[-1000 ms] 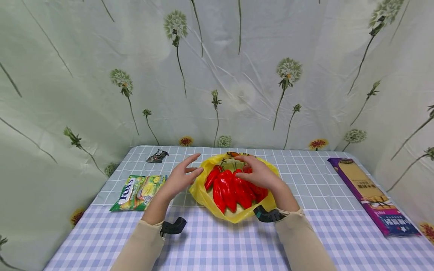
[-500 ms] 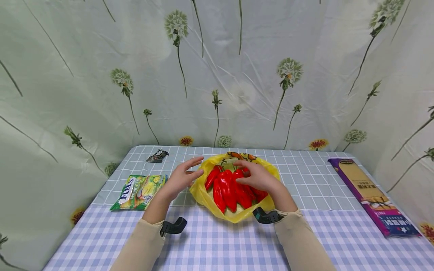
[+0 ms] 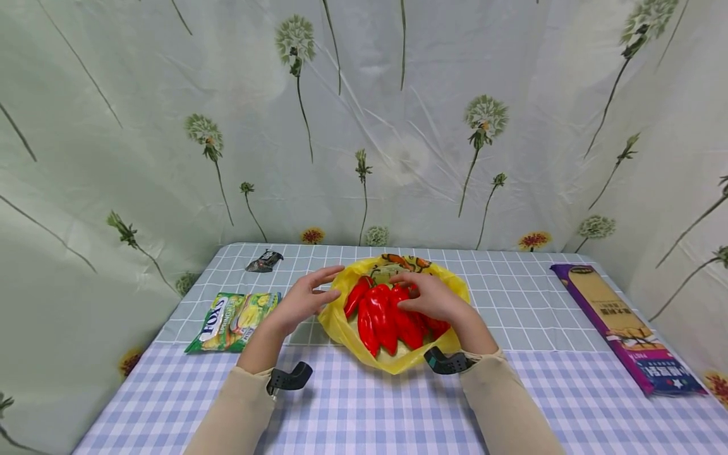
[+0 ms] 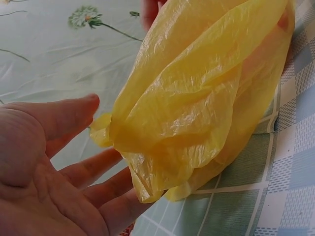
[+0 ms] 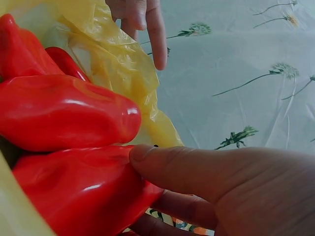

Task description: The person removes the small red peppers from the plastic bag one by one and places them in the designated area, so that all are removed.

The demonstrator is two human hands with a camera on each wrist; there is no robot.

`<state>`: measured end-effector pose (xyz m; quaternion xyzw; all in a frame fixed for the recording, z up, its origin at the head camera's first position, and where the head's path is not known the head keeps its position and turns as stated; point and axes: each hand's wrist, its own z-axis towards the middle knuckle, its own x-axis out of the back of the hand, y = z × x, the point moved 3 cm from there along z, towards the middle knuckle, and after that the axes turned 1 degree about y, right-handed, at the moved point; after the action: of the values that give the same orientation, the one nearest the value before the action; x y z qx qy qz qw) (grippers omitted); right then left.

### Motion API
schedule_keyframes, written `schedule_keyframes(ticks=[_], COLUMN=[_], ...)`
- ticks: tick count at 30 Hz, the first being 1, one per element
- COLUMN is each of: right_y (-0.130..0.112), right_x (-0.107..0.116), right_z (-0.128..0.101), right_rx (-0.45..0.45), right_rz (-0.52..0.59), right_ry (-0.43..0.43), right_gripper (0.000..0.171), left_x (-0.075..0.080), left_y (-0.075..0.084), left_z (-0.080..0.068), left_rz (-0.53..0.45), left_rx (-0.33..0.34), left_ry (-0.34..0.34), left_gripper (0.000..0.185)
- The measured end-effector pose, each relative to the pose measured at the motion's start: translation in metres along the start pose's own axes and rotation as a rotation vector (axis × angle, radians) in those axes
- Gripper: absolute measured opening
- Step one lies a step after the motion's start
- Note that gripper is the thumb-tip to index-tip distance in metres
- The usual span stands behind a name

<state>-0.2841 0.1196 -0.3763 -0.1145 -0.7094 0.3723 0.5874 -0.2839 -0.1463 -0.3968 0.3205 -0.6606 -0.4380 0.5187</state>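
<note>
Yellow plastic bag (image 3: 337,325) on the counter (image 3: 364,423) — head view: red peppers (image 3: 382,313) inside, left hand (image 3: 300,301) spread beside it, right hand (image 3: 436,298) parted over it. Left wrist: nothing pinched. Right wrist: thumb overlapping a pepper — contact unclear; catching the bag's loose rim could spill them.

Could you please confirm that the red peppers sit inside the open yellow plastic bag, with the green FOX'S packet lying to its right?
Not quite: the green FOX'S packet lies to the left of the yellow plastic bag, as the head view shows. The red peppers do sit inside that open bag.
</note>
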Motion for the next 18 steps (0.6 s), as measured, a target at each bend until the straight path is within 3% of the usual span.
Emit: schedule_keyframes(ticks=[18], right_y=[-0.0062], right_x=[0.0057], right_z=[-0.0008], right_rx=[0.097], right_rz=[0.016], right_ry=[0.059], right_gripper=[0.028], left_x=[-0.0013], left_y=[0.0021], left_z=[-0.001], left_rz=[0.014], left_rx=[0.011], left_ry=[-0.015], left_gripper=[0.052])
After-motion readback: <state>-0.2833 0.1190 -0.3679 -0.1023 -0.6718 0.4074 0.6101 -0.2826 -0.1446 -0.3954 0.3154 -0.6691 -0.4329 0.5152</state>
